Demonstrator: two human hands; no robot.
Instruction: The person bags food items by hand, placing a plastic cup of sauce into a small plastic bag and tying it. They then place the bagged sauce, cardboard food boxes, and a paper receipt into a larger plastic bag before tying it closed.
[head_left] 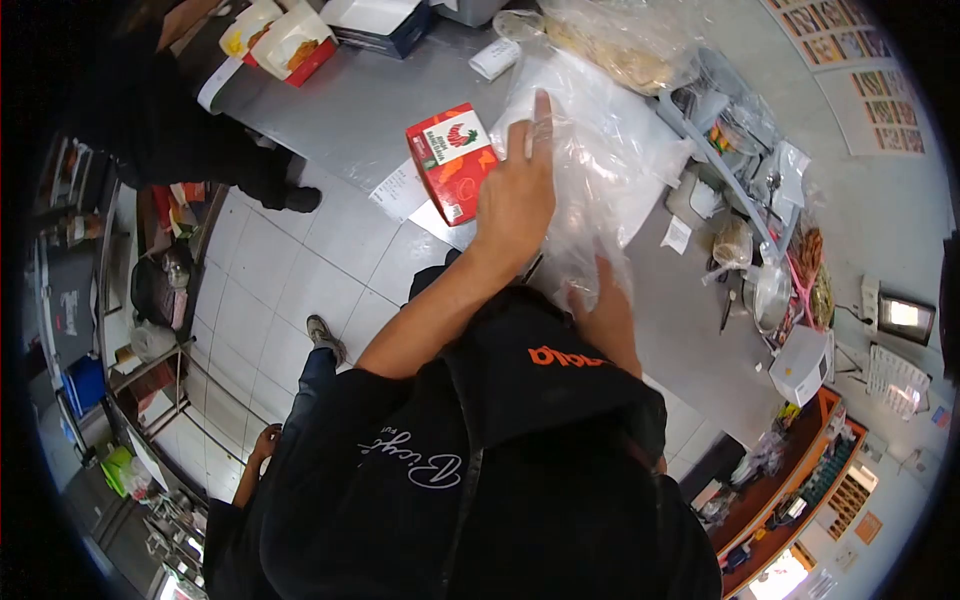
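My left hand (pixel 517 195) lies over a clear plastic bag (pixel 580 170), its index finger stretched out and the other fingers partly bent. Just left of this hand stands a red and white takeaway box (pixel 455 165) with a rooster picture. Nearer my body, my right hand (pixel 606 325) has its thumb and fingers around the lower end of the bag, where the film gathers. Clear film partly covers those fingertips. Beneath the bag lies a white stack of plastic bags (pixel 640 150) on the metal table (pixel 690 310).
A paper receipt (pixel 400 192) lies beside the red box. Open food boxes (pixel 292 45) and a stack of trays (pixel 375 18) stand at the table's far left. Right are a grey rack (pixel 715 150), a metal bowl (pixel 771 297) and a white box (pixel 800 365). Other people stand to the left.
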